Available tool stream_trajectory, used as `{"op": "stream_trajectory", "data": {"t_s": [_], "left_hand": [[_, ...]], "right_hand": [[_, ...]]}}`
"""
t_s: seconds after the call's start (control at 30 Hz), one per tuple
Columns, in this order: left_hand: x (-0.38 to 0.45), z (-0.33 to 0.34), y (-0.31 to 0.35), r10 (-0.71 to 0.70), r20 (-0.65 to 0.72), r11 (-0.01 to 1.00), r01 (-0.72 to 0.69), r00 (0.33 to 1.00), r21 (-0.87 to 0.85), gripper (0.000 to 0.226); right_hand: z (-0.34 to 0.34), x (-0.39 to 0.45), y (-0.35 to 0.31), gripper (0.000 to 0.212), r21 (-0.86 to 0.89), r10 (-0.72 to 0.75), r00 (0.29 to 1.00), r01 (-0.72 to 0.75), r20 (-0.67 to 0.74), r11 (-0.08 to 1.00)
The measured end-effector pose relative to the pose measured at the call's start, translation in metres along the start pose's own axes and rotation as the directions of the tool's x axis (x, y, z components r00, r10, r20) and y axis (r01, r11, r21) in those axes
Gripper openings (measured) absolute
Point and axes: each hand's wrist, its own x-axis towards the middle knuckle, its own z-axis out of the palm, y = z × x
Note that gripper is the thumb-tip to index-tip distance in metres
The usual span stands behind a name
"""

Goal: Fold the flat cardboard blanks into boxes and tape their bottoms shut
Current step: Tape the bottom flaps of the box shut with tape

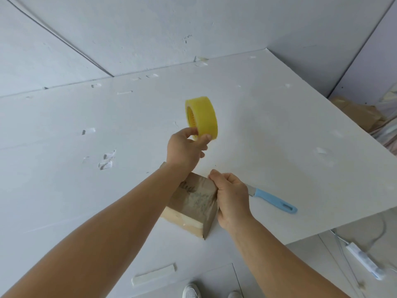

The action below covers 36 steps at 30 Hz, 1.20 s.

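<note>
A small folded cardboard box (193, 203) stands on the white table (268, 125), with clear tape across its upper face. My left hand (185, 150) is raised above and beyond the box and pinches a yellow roll of tape (203, 118) between thumb and fingers. A strip of tape seems to run from the roll down to the box. My right hand (231, 195) grips the box's right edge with curled fingers, thumb on top.
A knife with a light-blue handle (274, 201) lies on the table just right of my right hand. Bits of tape stick to the tabletop, one strip (153, 274) near the front edge. Brown cardboard (356, 112) lies beyond the table's right side. A power strip (365, 261) is on the floor.
</note>
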Motion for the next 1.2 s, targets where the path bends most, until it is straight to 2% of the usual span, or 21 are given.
{"op": "stream_trajectory", "data": {"t_s": [0.2, 0.53, 0.77, 0.87, 1.0, 1.07, 1.13, 1.2], "left_hand": [[-0.009, -0.016, 0.004, 0.048, 0.032, 0.988, -0.042, 0.998, -0.151, 0.013], [-0.043, -0.051, -0.008, 0.101, 0.03, 0.978, -0.094, 0.994, -0.186, 0.019], [-0.049, -0.047, -0.012, 0.115, -0.015, 0.971, -0.116, 0.993, -0.211, 0.019], [-0.05, -0.046, -0.015, 0.121, -0.028, 0.97, -0.124, 0.992, -0.209, 0.02], [-0.05, -0.046, -0.018, 0.131, -0.023, 0.97, -0.133, 0.991, -0.203, 0.019], [-0.05, -0.047, -0.019, 0.137, -0.023, 0.971, -0.139, 0.99, -0.197, 0.019], [-0.05, -0.048, -0.019, 0.144, -0.023, 0.968, -0.146, 0.989, -0.202, 0.019], [-0.05, -0.048, -0.019, 0.147, -0.021, 0.968, -0.149, 0.989, -0.204, 0.019]], "right_hand": [[-0.003, -0.003, -0.008, 0.022, 0.007, 0.025, 0.999, -0.025, 0.022, 1.0], [-0.009, -0.004, -0.014, 0.019, -0.125, 0.097, 0.994, -0.09, 0.052, 0.988], [-0.014, 0.0, -0.014, 0.013, -0.275, 0.144, 0.987, -0.12, 0.067, 0.954], [-0.018, 0.004, -0.016, 0.027, -0.38, 0.157, 0.984, -0.113, 0.086, 0.918], [-0.022, 0.006, -0.022, 0.022, -0.542, 0.232, 0.961, -0.116, 0.149, 0.832], [-0.027, 0.007, -0.018, 0.035, -0.604, 0.269, 0.954, -0.138, 0.132, 0.785], [-0.032, 0.006, -0.017, 0.037, -0.609, 0.171, 0.977, -0.062, 0.124, 0.791], [-0.035, 0.002, -0.021, 0.034, -0.539, -0.038, 0.98, 0.14, 0.196, 0.831]]}}
